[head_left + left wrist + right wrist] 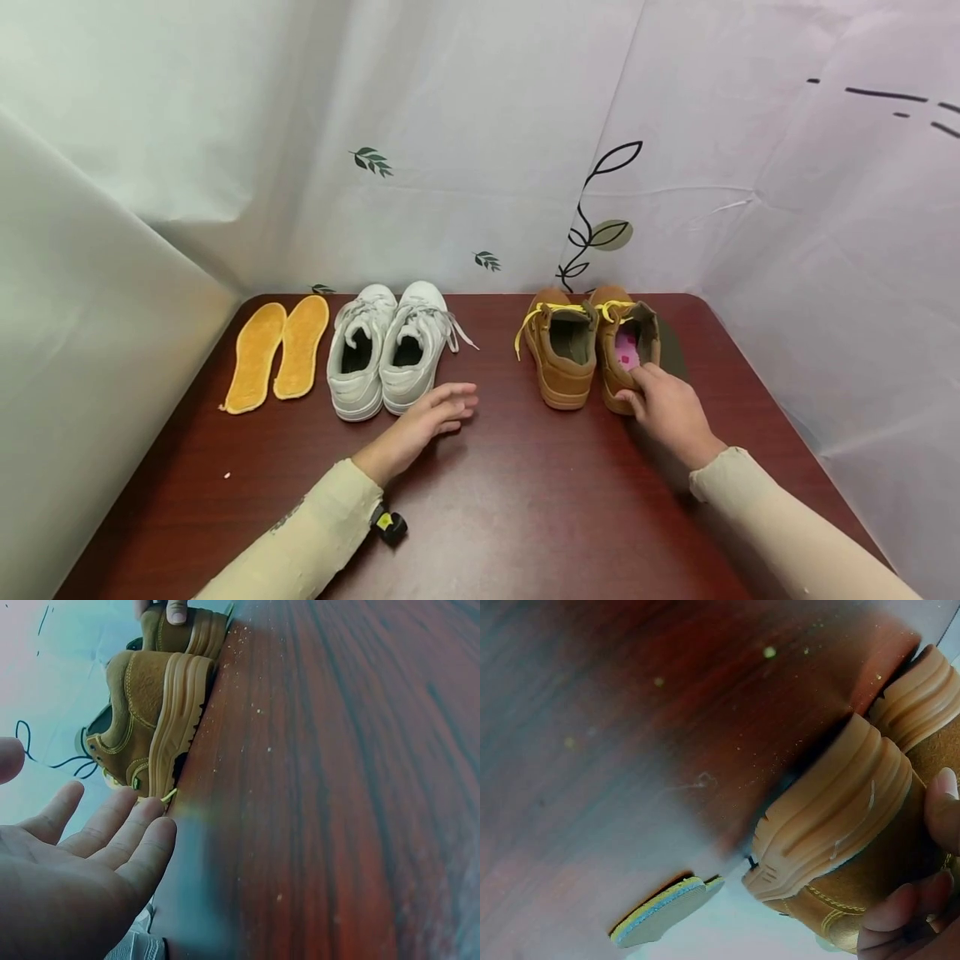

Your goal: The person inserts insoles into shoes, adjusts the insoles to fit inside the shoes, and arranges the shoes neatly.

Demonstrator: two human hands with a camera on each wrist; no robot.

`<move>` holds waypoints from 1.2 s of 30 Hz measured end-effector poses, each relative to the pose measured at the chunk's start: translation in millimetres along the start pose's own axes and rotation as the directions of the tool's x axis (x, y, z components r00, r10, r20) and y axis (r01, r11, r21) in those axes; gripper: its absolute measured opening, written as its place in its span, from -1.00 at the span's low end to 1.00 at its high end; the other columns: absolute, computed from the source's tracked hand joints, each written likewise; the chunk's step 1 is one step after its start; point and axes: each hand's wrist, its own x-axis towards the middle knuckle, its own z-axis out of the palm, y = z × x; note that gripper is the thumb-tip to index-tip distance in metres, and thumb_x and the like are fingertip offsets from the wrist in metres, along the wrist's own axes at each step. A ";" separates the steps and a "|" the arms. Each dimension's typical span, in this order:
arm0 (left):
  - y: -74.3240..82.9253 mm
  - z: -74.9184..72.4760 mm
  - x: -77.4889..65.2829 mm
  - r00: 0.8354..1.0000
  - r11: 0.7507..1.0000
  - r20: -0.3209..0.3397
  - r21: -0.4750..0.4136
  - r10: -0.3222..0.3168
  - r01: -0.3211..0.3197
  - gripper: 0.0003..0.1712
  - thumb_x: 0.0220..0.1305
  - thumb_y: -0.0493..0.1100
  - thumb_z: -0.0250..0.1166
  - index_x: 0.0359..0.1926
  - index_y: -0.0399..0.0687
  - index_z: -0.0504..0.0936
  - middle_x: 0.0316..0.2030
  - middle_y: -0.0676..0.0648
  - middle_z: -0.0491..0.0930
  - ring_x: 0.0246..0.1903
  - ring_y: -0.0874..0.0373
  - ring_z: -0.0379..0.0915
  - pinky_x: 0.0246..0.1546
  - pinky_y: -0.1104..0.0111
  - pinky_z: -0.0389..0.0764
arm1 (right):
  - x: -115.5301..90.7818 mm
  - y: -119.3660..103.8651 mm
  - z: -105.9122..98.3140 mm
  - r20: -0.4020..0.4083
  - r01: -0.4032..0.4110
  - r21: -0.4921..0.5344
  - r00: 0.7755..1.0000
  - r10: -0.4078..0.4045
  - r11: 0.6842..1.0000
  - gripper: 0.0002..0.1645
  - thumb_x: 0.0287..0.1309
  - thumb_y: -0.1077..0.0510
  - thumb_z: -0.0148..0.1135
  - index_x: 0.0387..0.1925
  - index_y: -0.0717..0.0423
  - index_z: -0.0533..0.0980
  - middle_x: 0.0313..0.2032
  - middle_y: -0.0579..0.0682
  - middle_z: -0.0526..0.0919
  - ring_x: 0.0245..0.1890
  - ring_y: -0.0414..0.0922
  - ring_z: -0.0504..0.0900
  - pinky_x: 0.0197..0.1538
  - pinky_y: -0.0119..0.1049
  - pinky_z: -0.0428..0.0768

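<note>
On the right side of the table, two brown shoes with yellow laces stand side by side, heels facing me. My right hand (671, 412) grips the heel of the right brown shoe (609, 387), thumb outside and fingers over the collar. Inside that shoe lies a pink patterned insole (627, 348); the hand hides part of the opening. The left brown shoe (567, 379) shows a dark interior. My left hand (423, 425) hovers with extended fingers near the heels of the white shoes (408, 392), holding nothing. In the left wrist view, its palm (67, 885) looks empty.
Two yellow-orange insoles (255, 358) lie at the table's far left, beside the white shoes. A dark grey insole shape (660, 911) with a yellow and blue edge lies beyond the right brown shoe. White curtains (480, 125) hang behind the table (525, 517) and at its sides.
</note>
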 end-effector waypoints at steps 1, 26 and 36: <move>-0.1 -0.6 0.1 1.000 1.000 -0.002 0.001 -0.002 0.002 -0.42 0.52 -0.16 -0.01 0.44 -0.36 0.22 0.38 -0.55 0.32 0.32 -0.39 0.32 0.40 -0.28 0.30 | -0.3 0.2 0.4 -0.010 0.004 0.001 1.000 -0.004 1.000 -0.61 -0.01 0.06 0.52 -0.51 0.08 0.41 -0.58 -0.02 0.41 -0.60 -0.11 0.35 -0.51 -0.11 0.46; 0.2 -0.6 -2.4 1.000 1.000 -0.013 -0.012 -0.022 0.022 -0.42 0.55 -0.12 -0.03 0.44 -0.37 0.22 0.39 -0.53 0.32 0.34 -0.37 0.31 0.42 -0.26 0.29 | 15.3 -3.0 -35.5 -0.251 0.048 -0.018 0.967 -0.051 0.999 -0.62 -0.15 0.17 0.60 -0.44 0.18 0.50 -0.52 0.08 0.51 -0.62 0.01 0.47 -0.55 0.07 0.54; 4.6 0.9 -2.1 1.000 1.000 -0.003 -0.018 -0.005 0.005 -0.42 0.55 -0.11 -0.04 0.44 -0.35 0.22 0.40 -0.53 0.31 0.35 -0.38 0.29 0.42 -0.28 0.27 | 19.0 -12.2 -54.3 -0.298 0.082 -0.026 0.951 -0.086 0.996 -0.64 -0.16 0.19 0.60 -0.40 0.17 0.53 -0.49 0.09 0.56 -0.59 0.00 0.50 -0.54 0.04 0.54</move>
